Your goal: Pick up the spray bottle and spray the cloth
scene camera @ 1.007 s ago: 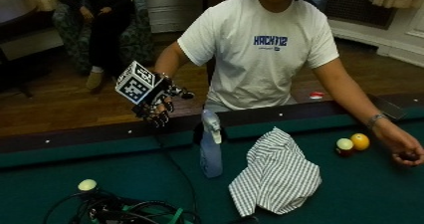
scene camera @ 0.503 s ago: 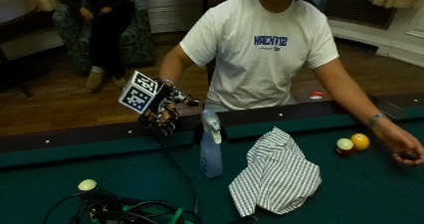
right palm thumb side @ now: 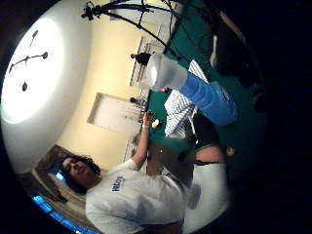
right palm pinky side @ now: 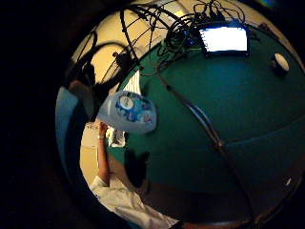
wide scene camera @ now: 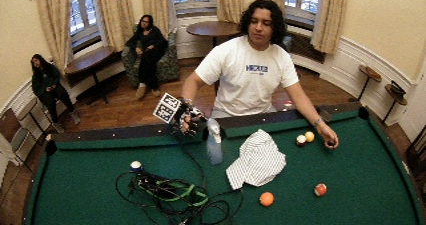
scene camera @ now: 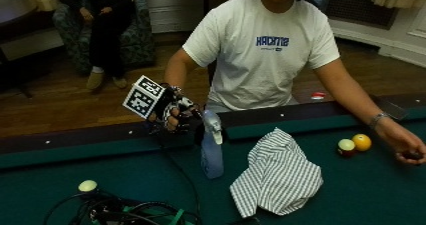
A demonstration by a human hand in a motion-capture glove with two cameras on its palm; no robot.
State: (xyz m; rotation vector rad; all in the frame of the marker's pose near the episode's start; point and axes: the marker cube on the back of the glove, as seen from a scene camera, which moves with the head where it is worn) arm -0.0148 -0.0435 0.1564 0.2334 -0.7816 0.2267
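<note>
Since the earlier pictures the gloved right hand (scene camera: pixel 172 116) has come lower and closer to the spray bottle (scene camera: pixel 212 147), and it now hovers just beside the white trigger head; I judge the reach as almost done. Its fingers are loosely curled and hold nothing. So the pick-up is not yet made, and the spraying is all left. The bottle stands upright on the green felt of the pool table (scene camera: pixel 373 195), near the rail; it is slim, of translucent blue plastic. Just beside it the striped cloth (scene camera: pixel 278 180) lies crumpled, soft and folded. 2 balls (scene camera: pixel 354 144) rest well apart.
</note>
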